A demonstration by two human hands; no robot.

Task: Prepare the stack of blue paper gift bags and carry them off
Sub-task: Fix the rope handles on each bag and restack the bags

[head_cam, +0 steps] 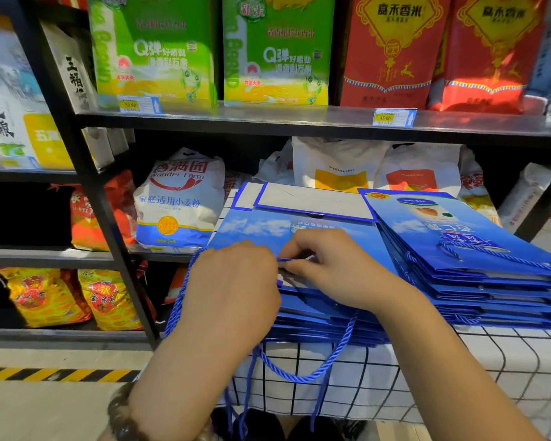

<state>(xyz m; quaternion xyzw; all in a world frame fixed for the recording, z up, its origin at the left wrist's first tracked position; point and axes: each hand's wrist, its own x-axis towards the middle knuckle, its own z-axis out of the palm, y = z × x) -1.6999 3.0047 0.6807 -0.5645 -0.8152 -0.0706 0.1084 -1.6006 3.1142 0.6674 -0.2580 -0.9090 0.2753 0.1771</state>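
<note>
Two stacks of flat blue paper gift bags lie side by side on a table with a white checked cloth (490, 361). Both hands work on the left stack (255, 226); the right stack (477, 249) leans partly over it. My left hand (233, 294) rests curled on the top bag's near edge, fingertips at its blue cord. My right hand (331, 265) pinches the same cord just right of the left fingertips. Blue rope handles (312, 374) hang over the table's front edge.
A black metal shelf rack (86, 186) stands directly behind and to the left, loaded with rice and flour sacks. A white flour bag (178, 198) sits just left of the stacks. Yellow-black hazard tape (54, 374) marks the floor at lower left.
</note>
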